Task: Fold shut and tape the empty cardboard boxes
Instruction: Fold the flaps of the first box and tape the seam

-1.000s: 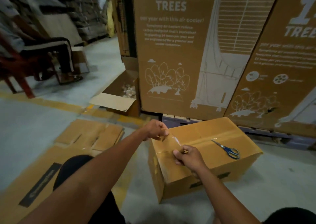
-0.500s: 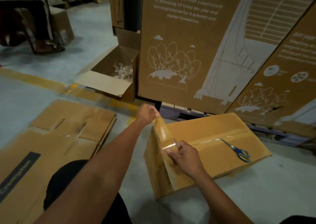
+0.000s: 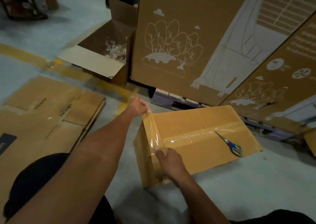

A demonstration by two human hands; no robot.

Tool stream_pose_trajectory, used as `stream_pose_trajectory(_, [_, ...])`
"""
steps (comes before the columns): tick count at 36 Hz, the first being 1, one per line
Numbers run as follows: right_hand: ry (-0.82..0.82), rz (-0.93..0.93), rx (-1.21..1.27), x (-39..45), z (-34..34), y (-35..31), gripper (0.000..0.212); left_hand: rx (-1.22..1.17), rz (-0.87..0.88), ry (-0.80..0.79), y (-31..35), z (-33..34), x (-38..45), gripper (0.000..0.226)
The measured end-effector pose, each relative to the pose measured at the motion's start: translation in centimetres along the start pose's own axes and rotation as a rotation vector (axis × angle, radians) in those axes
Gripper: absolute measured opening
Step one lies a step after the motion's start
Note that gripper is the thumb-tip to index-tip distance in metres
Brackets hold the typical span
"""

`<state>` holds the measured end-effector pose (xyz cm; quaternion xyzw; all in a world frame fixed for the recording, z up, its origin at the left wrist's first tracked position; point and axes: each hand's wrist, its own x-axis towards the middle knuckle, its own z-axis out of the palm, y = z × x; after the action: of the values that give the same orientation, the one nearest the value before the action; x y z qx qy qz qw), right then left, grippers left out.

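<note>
Boxes (image 3: pixel 196 148), flattened cardboard (image 3: pixel 51 114) on floor (image 3: pixel 256 186)

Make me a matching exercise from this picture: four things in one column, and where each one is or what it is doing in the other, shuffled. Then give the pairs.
Things
1. scissors
2. left hand
3. right hand
4. open box

Places or states
A. presses the tape down at the near edge of the box top
B. lie on top of the closed box, towards its right end
C. stands on the floor to the left of the tall printed carton, with clear plastic inside
D. pinches the free end of the clear tape at the far corner

Pairs: 1-B, 2-D, 3-A, 4-C
</note>
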<state>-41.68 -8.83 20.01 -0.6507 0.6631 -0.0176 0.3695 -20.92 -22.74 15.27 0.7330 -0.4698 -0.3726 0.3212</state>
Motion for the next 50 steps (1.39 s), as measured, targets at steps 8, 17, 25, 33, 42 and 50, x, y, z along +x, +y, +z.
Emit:
stream_pose_trajectory(8, [0.004,0.053,0.014,1.8,0.1,0.1,0.061,-0.088,-0.002,0.005,-0.5,0.6,0.4,0.017])
stream_pose_trajectory(17, [-0.013,0.071,0.027,2.7,0.5,-0.6,0.060,-0.150,-0.003,0.020,-1.9,1.2,0.7,0.015])
stream_pose_trajectory(25, [-0.023,0.070,0.022,2.6,0.5,-0.8,0.061,-0.175,-0.057,0.050,-2.8,2.2,0.9,0.006])
stream_pose_trajectory(33, [-0.014,0.066,0.052,2.8,0.9,-0.8,0.065,-0.202,-0.136,0.109,-3.7,3.1,0.5,0.030])
stream_pose_trajectory(42, [0.014,0.075,0.052,2.9,1.2,-0.9,0.063,0.162,-0.029,0.352,-1.9,4.1,-2.3,0.025])
stream_pose_trajectory(50, [-0.022,0.014,0.109,1.9,1.1,-2.0,0.058,0.041,0.036,0.073,-3.6,7.4,-4.0,0.054])
